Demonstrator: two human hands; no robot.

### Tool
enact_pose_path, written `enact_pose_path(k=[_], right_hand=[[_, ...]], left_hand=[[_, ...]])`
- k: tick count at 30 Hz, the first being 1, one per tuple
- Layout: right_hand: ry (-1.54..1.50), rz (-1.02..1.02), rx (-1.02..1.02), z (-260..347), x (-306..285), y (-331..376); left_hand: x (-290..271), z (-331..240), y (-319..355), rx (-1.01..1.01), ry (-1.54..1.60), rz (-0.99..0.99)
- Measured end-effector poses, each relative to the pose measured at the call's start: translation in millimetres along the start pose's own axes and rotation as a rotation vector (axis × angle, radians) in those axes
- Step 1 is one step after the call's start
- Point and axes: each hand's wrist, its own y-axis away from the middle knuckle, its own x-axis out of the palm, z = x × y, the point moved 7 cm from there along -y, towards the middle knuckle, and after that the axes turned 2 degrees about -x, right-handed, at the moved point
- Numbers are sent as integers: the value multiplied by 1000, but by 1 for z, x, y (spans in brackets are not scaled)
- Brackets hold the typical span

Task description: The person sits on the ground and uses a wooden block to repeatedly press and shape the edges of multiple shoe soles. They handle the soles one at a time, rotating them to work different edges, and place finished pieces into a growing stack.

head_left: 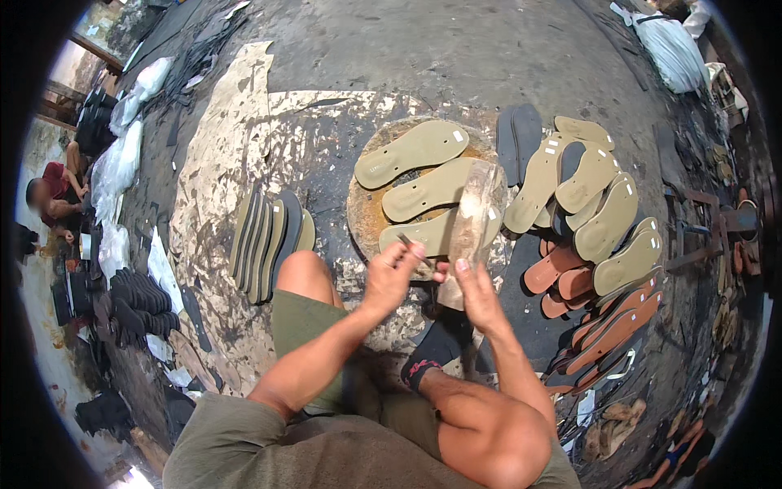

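Note:
My left hand is closed around a thin dark rod-like tool, whose exact kind I cannot make out. Its fingers are close to the wooden bar's left edge. Wrapped on the lower part of that long, worn wooden bar is my right hand, thumb lying along it. Beneath lies a round, stained work block bearing olive sandal soles: a far one, a middle one and a near one. The bar hides part of the middle and near soles.
Olive soles and brown soles are heaped right of the block. A row of soles stands on edge at left. Dark soles lie farther left, near plastic bags. Another person sits at the far left.

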Motion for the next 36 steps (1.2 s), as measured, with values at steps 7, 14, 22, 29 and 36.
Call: enact_pose_path(k=[7, 14, 22, 29, 36], right_hand=[[257, -145, -164, -20, 0, -6], [53, -43, -25, -3, -7, 7], [130, -81, -192, 161, -27, 48], [688, -1, -979, 200, 36, 84], [339, 219, 275, -30, -36, 26]], left_hand=[[-3, 20, -10, -250, 100, -184], [-15, -2, -74, 114, -282, 63], [-13, -16, -67, 284, -415, 61], [-8, -12, -53, 588, -630, 52], [-3, -28, -52, 672, -534, -2]])
